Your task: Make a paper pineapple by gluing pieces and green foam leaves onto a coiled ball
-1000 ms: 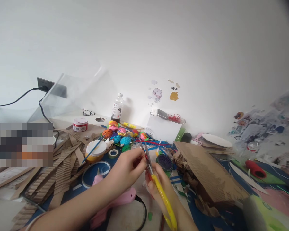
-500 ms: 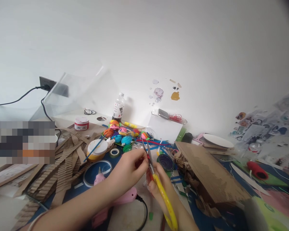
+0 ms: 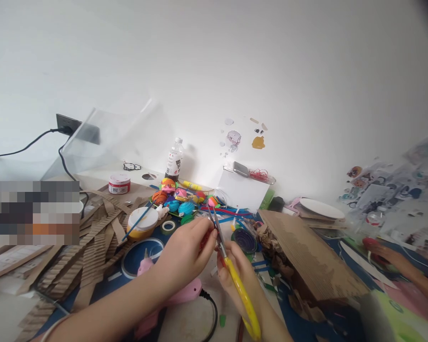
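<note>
Yellow-handled scissors (image 3: 241, 292) lie along my right hand (image 3: 248, 280), which grips them with the slightly parted blades pointing away from me. My left hand (image 3: 189, 249) is closed in a pinch beside the blades. A bit of something red (image 3: 205, 239) shows between its fingers, mostly hidden, so its shape cannot be made out. Under my left forearm rests a pink glue gun (image 3: 189, 290) with a black cord. Just beyond my hands sits a pile of small colourful corrugated-paper balls (image 3: 186, 208).
Corrugated cardboard strips (image 3: 92, 247) are heaped at left, near a yellow tub (image 3: 142, 222) and a tape ring (image 3: 168, 227). A drink bottle (image 3: 174, 159) stands by the wall. A large cardboard piece (image 3: 314, 256) leans at right. Another person's hand (image 3: 385, 254) reaches in at far right.
Another person's hand has come in at far right, onto the red roll. My left fingers have turned slightly beside the blades, showing more red. The scissors stay in my right hand.
</note>
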Available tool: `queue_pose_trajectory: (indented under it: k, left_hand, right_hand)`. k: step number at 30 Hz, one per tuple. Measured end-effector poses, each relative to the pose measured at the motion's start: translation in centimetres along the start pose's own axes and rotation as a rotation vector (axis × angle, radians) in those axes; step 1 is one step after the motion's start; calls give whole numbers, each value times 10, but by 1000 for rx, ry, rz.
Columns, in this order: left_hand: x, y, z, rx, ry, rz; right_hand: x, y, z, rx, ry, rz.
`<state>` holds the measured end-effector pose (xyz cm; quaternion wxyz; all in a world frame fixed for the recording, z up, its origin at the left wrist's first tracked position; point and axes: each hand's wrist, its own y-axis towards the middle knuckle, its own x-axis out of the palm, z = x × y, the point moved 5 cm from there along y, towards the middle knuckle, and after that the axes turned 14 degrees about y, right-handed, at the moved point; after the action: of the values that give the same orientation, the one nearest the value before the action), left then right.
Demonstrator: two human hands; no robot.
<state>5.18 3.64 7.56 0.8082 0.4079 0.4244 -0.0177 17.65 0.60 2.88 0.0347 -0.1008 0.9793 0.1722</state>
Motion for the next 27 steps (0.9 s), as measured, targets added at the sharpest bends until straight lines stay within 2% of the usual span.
queue_pose_trajectory:
  k: [3, 8, 20, 23, 27]
  left_hand:
    - [2, -2, 2, 11, 8, 0]
    - [8, -2, -2, -98, -129, -34]
    - [12, -5, -10, -199, -446, 20]
    - [0, -6, -11, -169, -479, 92]
    - [-30, -12, -10, -112, -429, 320]
  right_hand:
    - [0, 0, 2, -12, 0, 4]
    - [0, -1, 5, -12, 14, 15]
    - [3, -2, 2, -14, -3, -21]
    - [3, -4, 10, 21, -10, -10]
    - [1, -7, 19, 28, -127, 85]
